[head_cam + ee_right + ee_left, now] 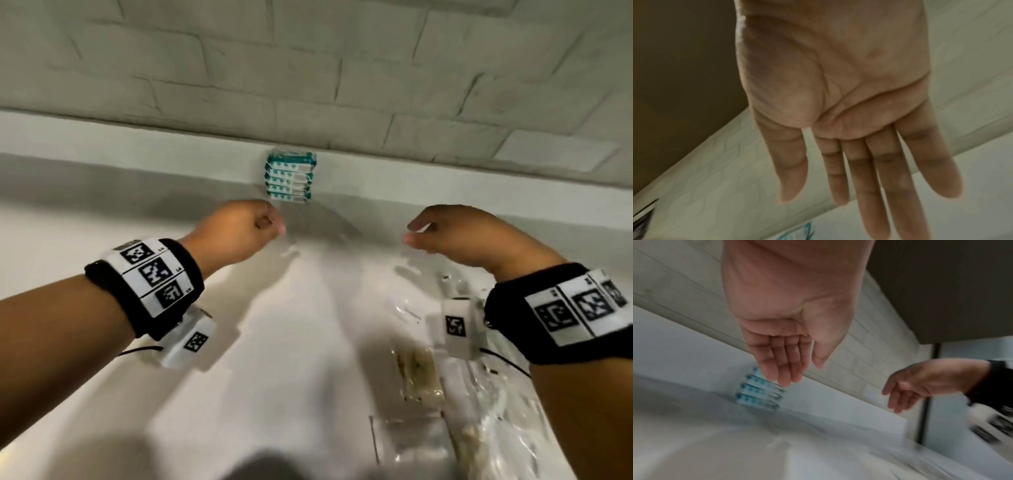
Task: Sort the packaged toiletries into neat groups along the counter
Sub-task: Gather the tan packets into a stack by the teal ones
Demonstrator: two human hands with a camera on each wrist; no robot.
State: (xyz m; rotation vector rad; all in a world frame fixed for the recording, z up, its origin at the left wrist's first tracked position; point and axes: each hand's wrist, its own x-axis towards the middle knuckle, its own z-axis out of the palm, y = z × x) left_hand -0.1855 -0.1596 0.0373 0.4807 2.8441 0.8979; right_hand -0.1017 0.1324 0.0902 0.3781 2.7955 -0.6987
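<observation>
A neat row of several teal-and-white packets [289,178] leans against the low white backsplash at the back of the counter; the left wrist view shows the packets [758,394] blurred. My left hand [270,222] hovers just in front of and left of them, fingers straight and empty [789,369]. My right hand [416,233] hangs over the counter to the right, palm down, fingers extended and holding nothing [869,186]. Clear-wrapped toiletry packets [418,373] lie in a loose heap under my right wrist.
The white counter [274,342] runs from the front to the backsplash [137,154], with a grey brick-pattern wall [308,68] behind. More clear plastic packets [411,442] lie at the front right. A dark blurred shape [274,466] sits at the bottom edge.
</observation>
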